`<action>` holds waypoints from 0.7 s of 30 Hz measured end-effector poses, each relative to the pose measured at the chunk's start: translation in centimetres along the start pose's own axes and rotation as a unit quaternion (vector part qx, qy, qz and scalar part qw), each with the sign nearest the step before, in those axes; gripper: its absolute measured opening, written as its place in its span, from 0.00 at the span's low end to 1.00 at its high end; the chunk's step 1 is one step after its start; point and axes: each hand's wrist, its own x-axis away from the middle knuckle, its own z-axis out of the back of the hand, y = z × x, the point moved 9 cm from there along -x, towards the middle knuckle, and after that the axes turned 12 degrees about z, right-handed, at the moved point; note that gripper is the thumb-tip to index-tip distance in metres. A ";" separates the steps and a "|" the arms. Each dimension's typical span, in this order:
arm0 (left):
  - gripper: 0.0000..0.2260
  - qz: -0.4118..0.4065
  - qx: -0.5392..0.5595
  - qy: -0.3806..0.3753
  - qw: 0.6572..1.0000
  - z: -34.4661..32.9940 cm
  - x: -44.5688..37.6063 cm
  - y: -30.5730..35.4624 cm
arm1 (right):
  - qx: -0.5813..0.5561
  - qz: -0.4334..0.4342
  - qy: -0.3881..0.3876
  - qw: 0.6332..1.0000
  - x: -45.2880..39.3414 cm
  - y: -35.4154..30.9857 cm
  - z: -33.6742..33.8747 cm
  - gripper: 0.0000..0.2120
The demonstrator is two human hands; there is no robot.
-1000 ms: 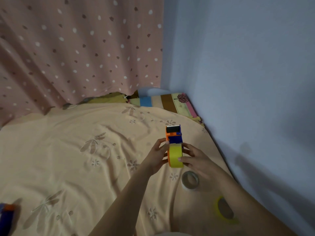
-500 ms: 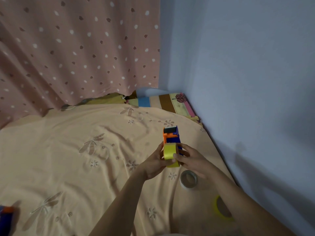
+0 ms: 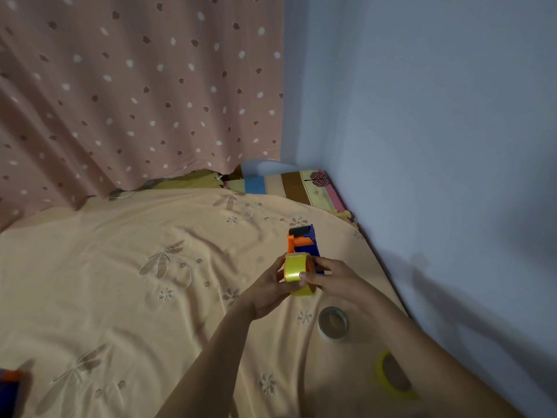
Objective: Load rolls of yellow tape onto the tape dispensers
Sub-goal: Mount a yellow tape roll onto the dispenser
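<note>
An orange and blue tape dispenser [image 3: 302, 241] is held upright above the bed, with a yellow tape roll [image 3: 296, 273] at its near end. My left hand [image 3: 268, 289] grips the roll from the left. My right hand [image 3: 333, 276] holds it from the right, thumb on the roll's face. A second yellow roll [image 3: 380, 376] lies flat on the bed under my right forearm, partly hidden. Part of another orange and blue dispenser [image 3: 9, 384] shows at the lower left edge.
A pale, nearly used-up tape roll [image 3: 332, 323] lies on the peach floral bedsheet [image 3: 126, 282]. A blue wall [image 3: 437, 146] runs close along the right. A dotted pink curtain [image 3: 135, 86] hangs behind, with a striped pillow [image 3: 286, 184] in the corner.
The dispenser and roll have tilted a little to the left, so the roll's face now shows. My right thumb has slid onto that face.
</note>
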 end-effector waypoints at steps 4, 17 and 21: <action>0.37 -0.005 -0.055 0.003 0.998 -0.2 0.3 0.7 | 0.026 -0.001 -0.007 1.000 -0.2 0.0 0.0 0.34; 0.34 -0.001 -0.073 0.037 0.997 0.2 0.1 0.5 | -0.033 0.010 0.039 0.999 0.1 1.2 -0.1 0.32; 0.31 0.003 -0.116 0.066 0.991 0.4 0.1 0.8 | -0.055 0.014 0.076 0.995 -0.1 1.2 0.5 0.30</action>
